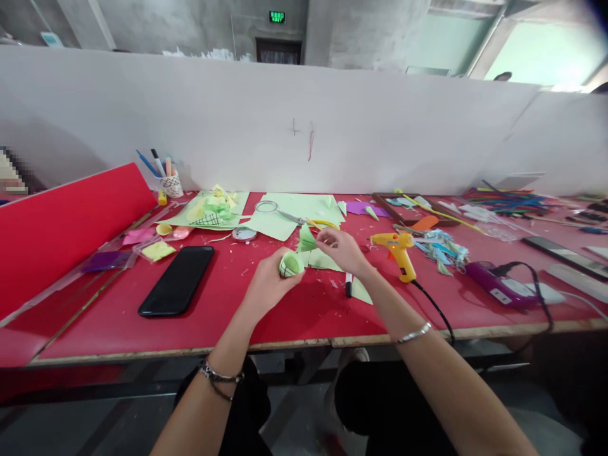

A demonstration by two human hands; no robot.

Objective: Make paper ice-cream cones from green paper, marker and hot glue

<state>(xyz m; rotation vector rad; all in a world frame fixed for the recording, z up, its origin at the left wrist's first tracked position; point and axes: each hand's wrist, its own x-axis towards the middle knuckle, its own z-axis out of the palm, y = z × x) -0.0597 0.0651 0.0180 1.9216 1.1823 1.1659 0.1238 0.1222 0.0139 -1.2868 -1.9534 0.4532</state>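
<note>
My left hand (pixel 272 282) is wrapped round a light green paper cone (pixel 291 265) with dark grid lines, its open mouth tilted up toward me. Just to the right, my right hand (pixel 346 249) pinches a small piece of folded green paper (pixel 306 239), held above the cone's rim and apart from it. Beneath and behind the hands lie pale green paper sheets (pixel 273 218). Scissors with yellow handles (pixel 323 224) rest on those sheets. A black-capped marker (pixel 349 285) lies below my right wrist.
A yellow glue gun (pixel 401 253) with a black cord stands right of my hands. At left lies a black phone (pixel 177 282); behind it sits a pen cup (pixel 171 183). A purple power strip (pixel 501 285) and a brown tray (pixel 418 209) are at right. A white partition (pixel 237 120) borders the back.
</note>
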